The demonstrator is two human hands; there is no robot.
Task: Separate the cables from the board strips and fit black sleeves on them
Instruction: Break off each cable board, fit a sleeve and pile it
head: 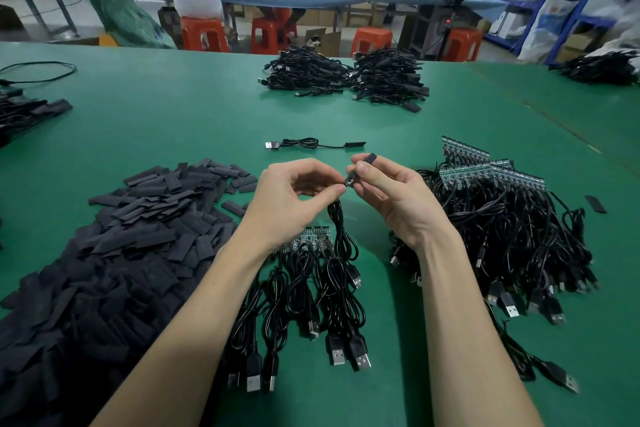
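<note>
Above the green table, my left hand (294, 194) pinches the upper end of a black USB cable (341, 239), whose coiled length hangs down toward the table. My right hand (391, 194) pinches a short black sleeve (367, 159) at that cable end. Under my wrists lies a board strip (310, 239) with several coiled USB cables (294, 315) attached. A large heap of loose black sleeves (114, 253) fills the left. One sleeved cable (311, 144) lies just beyond my hands.
To the right sits a pile of board strips with cables (502, 218), and a single sleeve (596, 204) lies past it. Two heaps of cables (346, 80) lie at the far middle. Other people sit on red stools (204, 35) at a far blue table.
</note>
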